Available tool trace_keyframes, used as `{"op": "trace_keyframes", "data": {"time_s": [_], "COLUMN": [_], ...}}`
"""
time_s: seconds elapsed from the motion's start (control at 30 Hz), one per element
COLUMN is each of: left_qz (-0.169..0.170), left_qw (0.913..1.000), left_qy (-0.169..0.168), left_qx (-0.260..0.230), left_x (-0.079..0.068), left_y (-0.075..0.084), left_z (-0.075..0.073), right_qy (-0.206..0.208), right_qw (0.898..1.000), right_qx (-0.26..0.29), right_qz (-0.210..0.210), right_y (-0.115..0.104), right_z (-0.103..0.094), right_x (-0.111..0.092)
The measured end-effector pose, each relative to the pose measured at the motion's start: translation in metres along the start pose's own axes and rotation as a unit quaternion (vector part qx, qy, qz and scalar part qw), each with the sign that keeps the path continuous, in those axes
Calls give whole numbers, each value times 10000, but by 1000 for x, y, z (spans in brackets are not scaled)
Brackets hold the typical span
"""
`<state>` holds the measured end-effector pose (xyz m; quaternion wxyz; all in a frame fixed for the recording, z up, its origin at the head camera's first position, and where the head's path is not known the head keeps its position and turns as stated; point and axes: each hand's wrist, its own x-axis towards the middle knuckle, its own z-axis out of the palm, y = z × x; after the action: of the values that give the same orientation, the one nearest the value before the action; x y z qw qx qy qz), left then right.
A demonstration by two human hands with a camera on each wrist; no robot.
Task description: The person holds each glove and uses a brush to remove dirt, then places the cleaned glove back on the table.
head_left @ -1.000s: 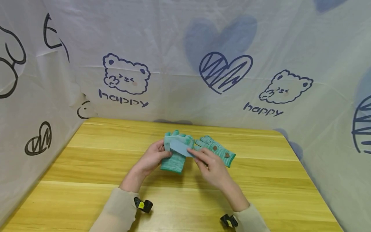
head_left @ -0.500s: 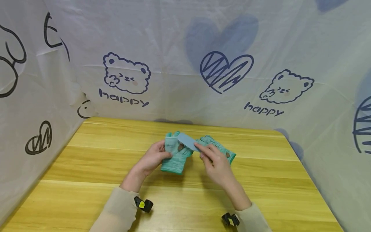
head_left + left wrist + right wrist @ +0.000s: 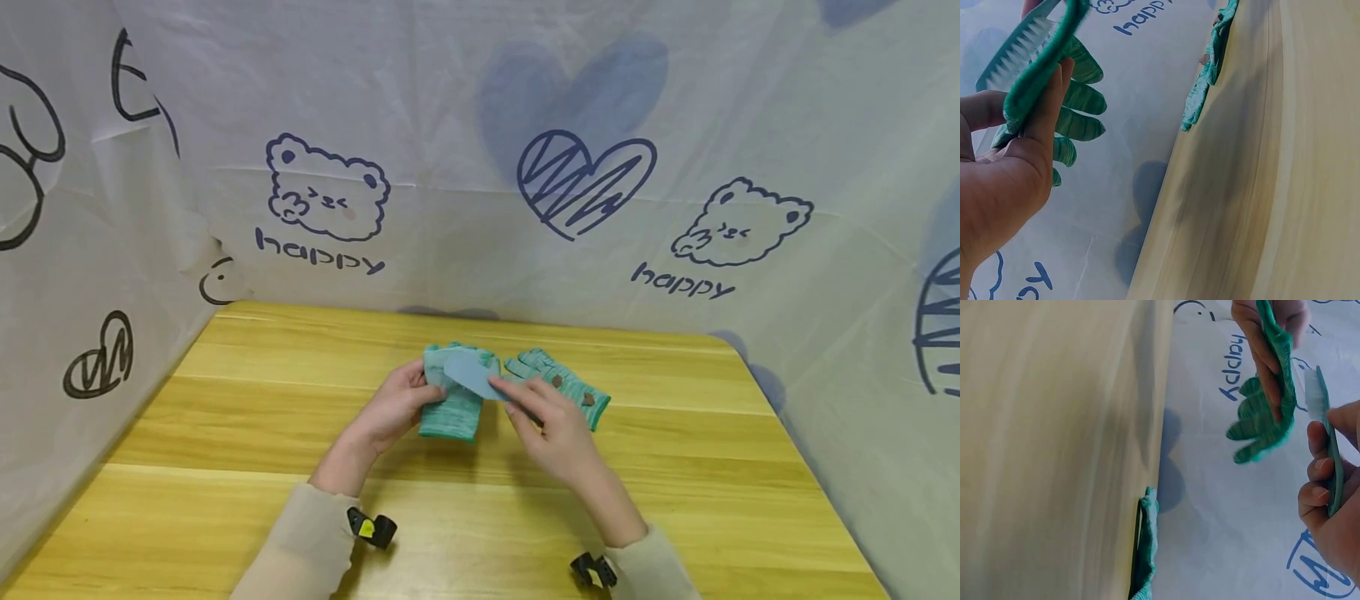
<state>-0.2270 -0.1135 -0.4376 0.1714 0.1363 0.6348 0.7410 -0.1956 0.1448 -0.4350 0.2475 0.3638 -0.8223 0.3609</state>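
Observation:
My left hand (image 3: 390, 412) holds up a green knitted glove (image 3: 450, 421), the thumb on its near face and the other fingers behind it. The glove's fingers (image 3: 1082, 97) droop behind that hand in the left wrist view. My right hand (image 3: 558, 425) grips the handle of a blue-green brush (image 3: 468, 372), whose head covers the middle of the glove. Its white bristles (image 3: 1314, 397) face the glove, with a narrow gap showing in the right wrist view. A matching glove (image 3: 570, 390) with brown spots (image 3: 588, 399) lies flat just beyond my right hand.
The wooden table (image 3: 300, 433) ends at a straight back edge. White cloth (image 3: 450, 208) printed with hearts and bears hangs behind it and along both sides. Black camera mounts (image 3: 371, 529) sit at both sleeve cuffs.
The brush swung up and to the right, baring a brown spot on the held glove, then came back down-left over it. The held glove tilted slightly; the lying glove stayed put.

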Motion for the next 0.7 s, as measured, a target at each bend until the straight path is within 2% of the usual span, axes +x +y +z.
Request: {"op": "trace_keyframes", "data": {"time_s": [0.13, 0.37, 0.7], "left_qz": [96, 153, 151], "left_qw": [9998, 9991, 9993], "left_qy": [-95, -207, -238], "left_qx": [-135, -340, -246], "left_x": [1, 1, 0], "left_y": [1, 1, -1], "left_z": [1, 2, 1], "right_qy": [-155, -324, -338], "right_qw": [9995, 9990, 9991], "right_qx": [-221, -303, -237], "right_qz": [-151, -2, 133], "right_y": [-1, 0, 3], "right_z": [4, 6, 3], "right_x": [0, -1, -1]}}
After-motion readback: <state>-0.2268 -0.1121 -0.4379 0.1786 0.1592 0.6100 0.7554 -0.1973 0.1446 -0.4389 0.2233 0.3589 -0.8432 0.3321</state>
